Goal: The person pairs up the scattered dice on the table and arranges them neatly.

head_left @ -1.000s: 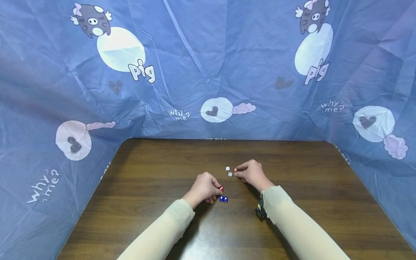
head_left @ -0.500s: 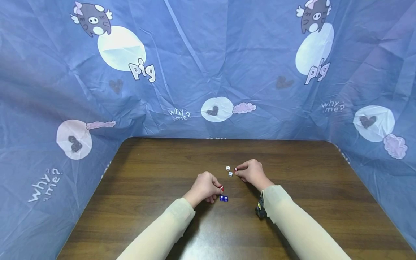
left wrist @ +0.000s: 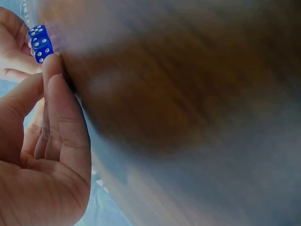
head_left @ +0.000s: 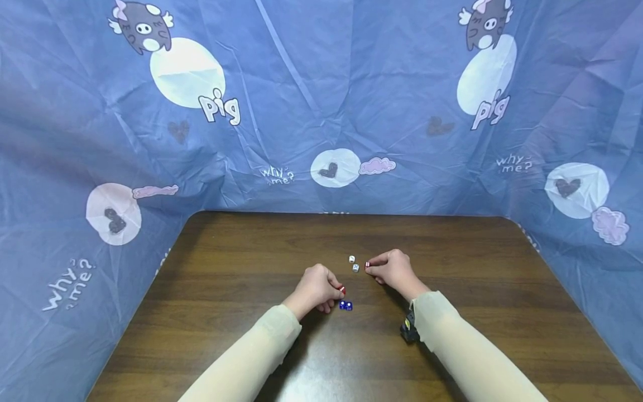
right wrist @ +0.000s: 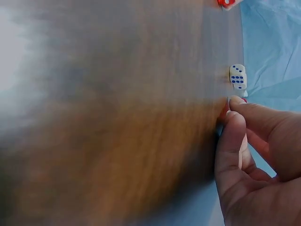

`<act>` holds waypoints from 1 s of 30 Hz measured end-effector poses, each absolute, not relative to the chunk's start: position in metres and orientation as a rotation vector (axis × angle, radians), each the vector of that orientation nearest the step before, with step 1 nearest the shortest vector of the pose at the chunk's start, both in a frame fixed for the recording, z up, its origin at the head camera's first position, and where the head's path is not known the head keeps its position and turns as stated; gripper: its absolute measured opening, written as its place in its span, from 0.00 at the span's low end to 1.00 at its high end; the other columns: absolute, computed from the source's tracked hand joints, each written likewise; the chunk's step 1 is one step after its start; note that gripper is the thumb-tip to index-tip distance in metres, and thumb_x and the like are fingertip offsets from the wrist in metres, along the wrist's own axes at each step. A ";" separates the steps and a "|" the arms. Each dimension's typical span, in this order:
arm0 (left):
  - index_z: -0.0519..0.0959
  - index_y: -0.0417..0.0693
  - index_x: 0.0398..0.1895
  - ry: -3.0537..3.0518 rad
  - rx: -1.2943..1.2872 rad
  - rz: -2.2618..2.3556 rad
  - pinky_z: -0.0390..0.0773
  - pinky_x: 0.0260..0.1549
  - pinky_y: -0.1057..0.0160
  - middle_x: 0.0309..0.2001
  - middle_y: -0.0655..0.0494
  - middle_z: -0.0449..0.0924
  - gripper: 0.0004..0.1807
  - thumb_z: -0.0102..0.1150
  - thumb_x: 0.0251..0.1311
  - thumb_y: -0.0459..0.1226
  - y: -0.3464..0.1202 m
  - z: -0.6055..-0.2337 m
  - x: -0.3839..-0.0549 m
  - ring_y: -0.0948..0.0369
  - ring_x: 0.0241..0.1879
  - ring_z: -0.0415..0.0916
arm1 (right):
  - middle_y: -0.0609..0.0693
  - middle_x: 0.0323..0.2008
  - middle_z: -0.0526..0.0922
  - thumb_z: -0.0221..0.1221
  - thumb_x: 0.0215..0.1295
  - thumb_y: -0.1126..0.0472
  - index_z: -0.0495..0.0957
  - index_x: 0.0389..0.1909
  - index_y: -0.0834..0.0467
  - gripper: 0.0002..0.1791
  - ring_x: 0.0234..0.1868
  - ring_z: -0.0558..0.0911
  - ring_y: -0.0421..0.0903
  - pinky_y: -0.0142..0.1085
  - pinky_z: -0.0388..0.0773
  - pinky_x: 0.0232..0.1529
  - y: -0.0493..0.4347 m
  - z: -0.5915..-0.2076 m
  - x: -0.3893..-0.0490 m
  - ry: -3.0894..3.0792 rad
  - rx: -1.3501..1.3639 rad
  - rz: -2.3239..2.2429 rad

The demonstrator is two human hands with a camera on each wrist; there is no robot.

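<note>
My left hand (head_left: 316,287) pinches a red die (head_left: 342,290) between thumb and fingertips, low over the table. Right in front of it two blue dice (head_left: 345,305) sit side by side; in the left wrist view these blue dice (left wrist: 40,44) show just past my fingertips. A second red die (head_left: 367,265) is pinched by my right hand (head_left: 397,271), mostly covered by the fingers in the right wrist view. To its left lie two white dice, one farther back (head_left: 351,259) and one nearer (head_left: 355,268). A white die (right wrist: 238,75) with blue pips appears beyond my right thumb.
The dice and both hands are near the middle of a brown wooden table (head_left: 231,268) with rounded far corners. A blue cloth (head_left: 281,67) printed with pigs and hearts hangs behind it and along both sides. A black device (head_left: 409,328) sits under my right wrist.
My right hand has shifted slightly right and toward me with its red die, widening the gap to the white dice. The left hand and the blue dice have stayed in place.
</note>
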State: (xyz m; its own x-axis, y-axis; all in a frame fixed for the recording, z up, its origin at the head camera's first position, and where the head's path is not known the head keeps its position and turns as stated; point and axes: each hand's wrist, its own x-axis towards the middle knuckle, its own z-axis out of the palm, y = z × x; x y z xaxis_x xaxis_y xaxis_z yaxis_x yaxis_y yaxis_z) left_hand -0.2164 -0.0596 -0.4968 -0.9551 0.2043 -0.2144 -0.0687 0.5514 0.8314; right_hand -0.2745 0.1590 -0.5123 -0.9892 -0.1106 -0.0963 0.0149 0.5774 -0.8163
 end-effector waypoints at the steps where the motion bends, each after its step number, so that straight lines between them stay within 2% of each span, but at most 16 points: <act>1: 0.87 0.41 0.26 2.503 0.113 1.361 0.80 0.09 0.61 0.15 0.46 0.81 0.05 0.76 0.53 0.27 -0.060 -0.497 -0.216 0.54 0.12 0.81 | 0.51 0.25 0.87 0.74 0.58 0.66 0.89 0.39 0.63 0.08 0.18 0.82 0.41 0.31 0.80 0.19 0.160 -0.513 -0.272 2.655 -0.091 -1.395; 12: 0.87 0.42 0.26 2.509 0.117 1.348 0.80 0.09 0.61 0.14 0.47 0.80 0.05 0.76 0.54 0.28 -0.059 -0.498 -0.217 0.56 0.11 0.80 | 0.49 0.26 0.87 0.74 0.58 0.64 0.90 0.38 0.59 0.07 0.20 0.83 0.42 0.33 0.83 0.21 0.159 -0.511 -0.247 2.573 -0.091 -1.410; 18: 0.87 0.44 0.25 2.518 0.114 1.337 0.81 0.10 0.60 0.14 0.47 0.80 0.05 0.76 0.54 0.28 -0.059 -0.497 -0.217 0.56 0.11 0.80 | 0.49 0.25 0.87 0.75 0.58 0.65 0.90 0.35 0.59 0.05 0.19 0.83 0.42 0.34 0.83 0.21 0.148 -0.510 -0.237 2.559 -0.178 -1.413; 30: 0.88 0.40 0.29 2.514 0.121 1.367 0.81 0.09 0.59 0.13 0.45 0.79 0.04 0.75 0.53 0.27 -0.059 -0.498 -0.217 0.55 0.11 0.80 | 0.44 0.21 0.85 0.76 0.56 0.64 0.90 0.32 0.57 0.04 0.16 0.81 0.41 0.34 0.81 0.19 0.132 -0.513 -0.228 2.621 -0.314 -1.341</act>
State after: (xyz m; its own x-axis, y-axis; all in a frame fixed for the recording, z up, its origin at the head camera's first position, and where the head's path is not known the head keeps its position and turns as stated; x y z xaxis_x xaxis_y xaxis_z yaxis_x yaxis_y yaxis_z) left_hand -0.2167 -0.0587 -0.4978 -0.9583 0.2035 -0.2006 -0.0577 0.5496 0.8334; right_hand -0.2277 0.1320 -0.5127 -0.9614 -0.2676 -0.0636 -0.1050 0.5709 -0.8143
